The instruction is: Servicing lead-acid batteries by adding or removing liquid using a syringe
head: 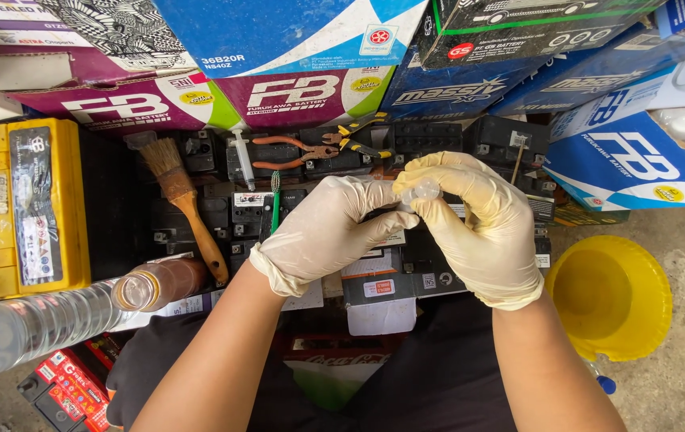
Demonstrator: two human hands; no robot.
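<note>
Concrete floor, cramped workshop corner w/ stock stacked high at the far side. Nearest, low left, a clear plastic bottle (34, 324) lies on its side, open mouth toward centre; a yellow funnel (610, 294) sits near right on the floor. Over the black batteries (406, 264) both gloved hands meet: left hand (322, 228) pinches thumb and forefinger on a small clear cap (421, 190), right hand (478, 228) curls its fingers round the same piece from the other side, so it's gripped between the two, mid-frame, above the battery tops. Judging by that, a firm, slow pinch w/ wrists braced close would do best, as gloves look slippery on something this tiny. Room's tight: a paintbrush (186, 204) leans just left, a green screwdriver (275, 200) beside the left wrist, pliers (294, 152) further back, yellow battery (22, 204) far left, cardboard boxes (278, 56) walling off the far edge. Only open space is right, by the funnel.
</note>
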